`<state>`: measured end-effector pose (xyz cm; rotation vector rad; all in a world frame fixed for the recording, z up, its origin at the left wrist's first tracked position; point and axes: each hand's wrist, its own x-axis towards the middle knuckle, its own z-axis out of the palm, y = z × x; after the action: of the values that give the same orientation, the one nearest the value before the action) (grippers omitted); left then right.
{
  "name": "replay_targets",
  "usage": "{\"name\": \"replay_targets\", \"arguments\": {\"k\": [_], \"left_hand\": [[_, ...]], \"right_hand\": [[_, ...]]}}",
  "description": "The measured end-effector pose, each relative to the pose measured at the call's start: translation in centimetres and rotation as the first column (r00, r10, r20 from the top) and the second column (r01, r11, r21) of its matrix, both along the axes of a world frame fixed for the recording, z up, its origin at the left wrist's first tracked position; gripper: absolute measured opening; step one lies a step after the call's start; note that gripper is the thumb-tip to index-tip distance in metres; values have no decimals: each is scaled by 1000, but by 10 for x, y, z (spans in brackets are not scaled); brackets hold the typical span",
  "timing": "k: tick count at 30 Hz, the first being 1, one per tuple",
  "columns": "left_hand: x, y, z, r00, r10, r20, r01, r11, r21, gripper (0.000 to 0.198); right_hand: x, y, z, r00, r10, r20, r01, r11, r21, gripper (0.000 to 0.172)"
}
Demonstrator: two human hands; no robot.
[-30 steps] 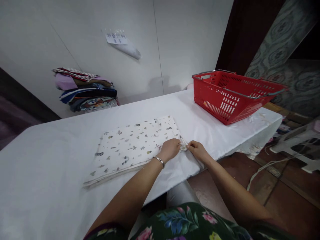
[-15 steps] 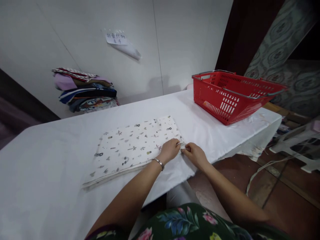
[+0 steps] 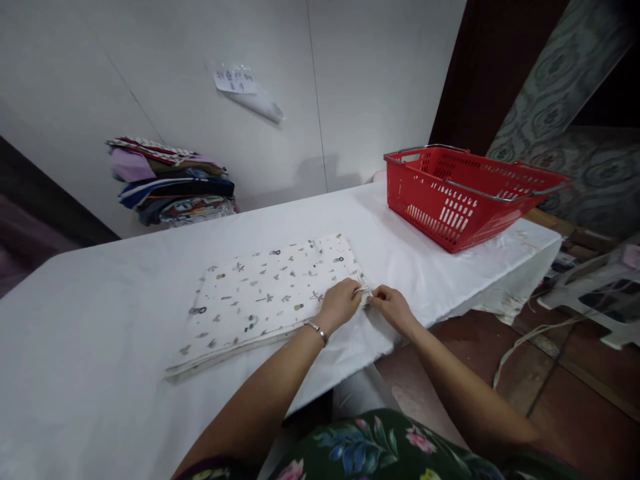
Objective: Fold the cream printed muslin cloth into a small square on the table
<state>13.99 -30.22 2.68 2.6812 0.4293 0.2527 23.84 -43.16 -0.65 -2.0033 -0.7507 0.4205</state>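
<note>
A folded white cloth with small printed motifs (image 3: pixel 265 293) lies flat on the white-covered table (image 3: pixel 100 373). My left hand (image 3: pixel 340 303), with a silver bracelet on the wrist, pinches the cloth's near right corner. My right hand (image 3: pixel 393 305) is closed on the same corner from the right side. The fingertips of both hands meet at the corner, at the table's front edge.
A red plastic basket (image 3: pixel 465 193) with metal handles stands at the table's far right. A stack of folded colourful fabrics (image 3: pixel 170 187) sits against the wall at the back left. A paper note (image 3: pixel 235 79) hangs on the wall. Floor with cables lies to the right.
My right hand has shifted slightly left, closer to the left hand at the cloth's corner. The cloth has stayed in place.
</note>
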Motion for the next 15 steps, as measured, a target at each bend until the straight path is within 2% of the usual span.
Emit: {"name": "replay_targets", "arguments": {"k": [3, 5, 8, 15], "left_hand": [[-2, -1, 2, 1000, -24, 14, 24, 999, 27, 16], [-2, -3, 1, 998, -56, 10, 55, 997, 57, 17], [-1, -5, 0, 997, -82, -8, 82, 993, 83, 17], [-1, -7, -5, 998, -59, -15, 59, 996, 61, 18]], "right_hand": [[8, 0, -1, 962, -23, -271, 54, 993, 108, 18], [11, 1, -2, 927, -13, -376, 64, 990, 124, 19], [12, 1, 0, 905, 6, -425, 56, 990, 131, 19], [8, -2, 7, 875, 65, -481, 40, 978, 204, 23]]}}
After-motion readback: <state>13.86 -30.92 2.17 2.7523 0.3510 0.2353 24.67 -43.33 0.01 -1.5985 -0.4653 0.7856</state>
